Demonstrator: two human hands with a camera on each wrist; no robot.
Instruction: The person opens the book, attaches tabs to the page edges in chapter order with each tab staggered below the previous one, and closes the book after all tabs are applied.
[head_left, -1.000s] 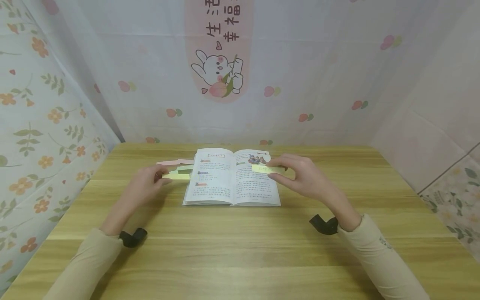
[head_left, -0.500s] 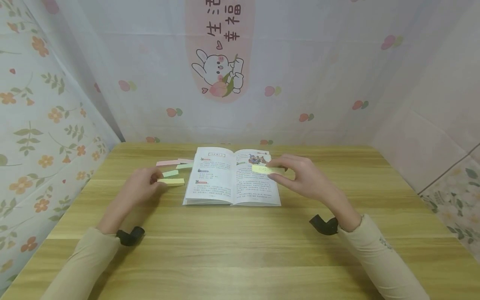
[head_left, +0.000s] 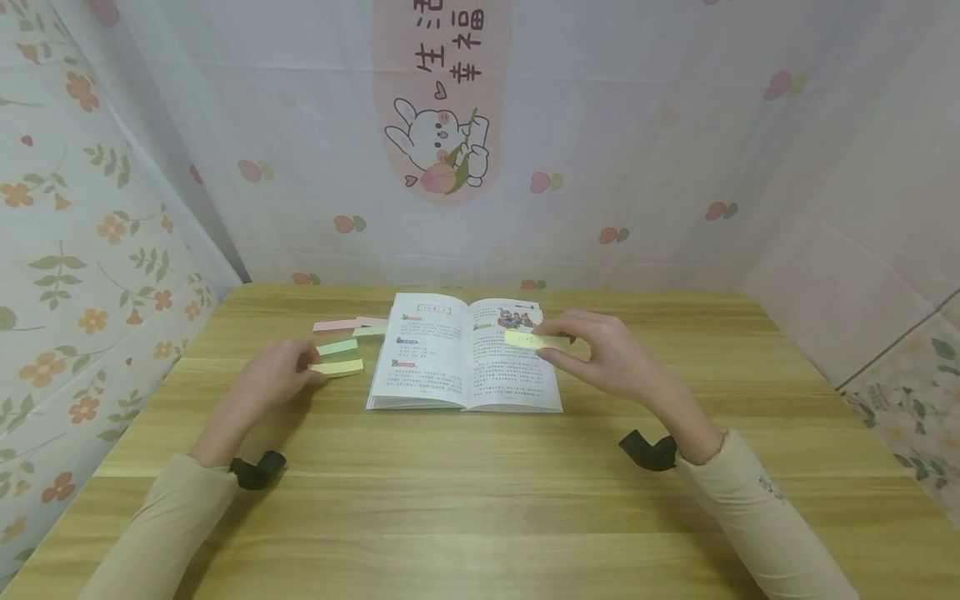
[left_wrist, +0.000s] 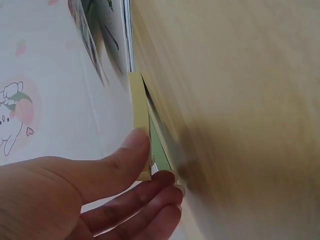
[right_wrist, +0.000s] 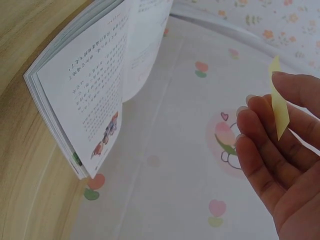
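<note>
My left hand (head_left: 273,371) pinches a yellow sticky-note pad (head_left: 345,367) by its left end, left of an open book (head_left: 420,379). In the left wrist view the thumb lies on the pad (left_wrist: 140,102), close over the wooden surface. A single yellow sticky note (head_left: 521,339) with handwriting is pinched between thumb and finger of my right hand (head_left: 603,354). It overlaps the book's right page in the head view. The right wrist view shows this note (right_wrist: 280,117) thin and slightly bent, apart from the pages.
Just behind the yellow pad lies a green sticky-note pad (head_left: 337,347). Pink strips (head_left: 335,326) and a pale green strip (head_left: 369,331) sit by the book's left edge. A printed curtain (head_left: 637,150) hangs behind the wooden table (head_left: 465,500).
My left hand has drawn the yellow pad left and slightly toward me, away from the book's edge. A green pad shifted left too. The right hand with its note stays nearly still.
</note>
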